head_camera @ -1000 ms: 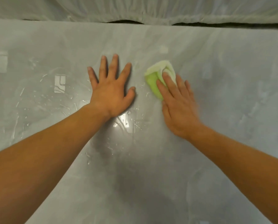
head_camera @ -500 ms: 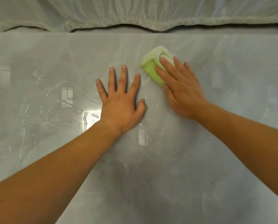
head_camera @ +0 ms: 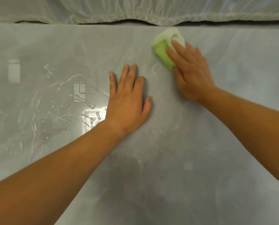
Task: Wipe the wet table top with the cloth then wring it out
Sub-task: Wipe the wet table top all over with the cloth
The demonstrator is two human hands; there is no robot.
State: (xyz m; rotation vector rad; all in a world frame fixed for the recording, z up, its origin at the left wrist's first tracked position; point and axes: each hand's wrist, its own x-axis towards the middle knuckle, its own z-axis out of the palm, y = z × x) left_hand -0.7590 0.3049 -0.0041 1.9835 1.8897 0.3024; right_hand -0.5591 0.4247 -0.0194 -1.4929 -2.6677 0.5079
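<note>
Right hand's fingers are laid flat and slightly spread on top of one folded green-and-white cloth, pressing it down rather than gripping it. That right hand sits at the far side of the grey counter, cloth just short of the back edge. Left hand is just beside the cloth, nearer the camera, palm down, fingers open, holding nothing. One patch of water streaks and droplets lies further left of the cloth, touching the left hand's outer edge. Crinkled plastic sheeting hangs behind the cloth.
</note>
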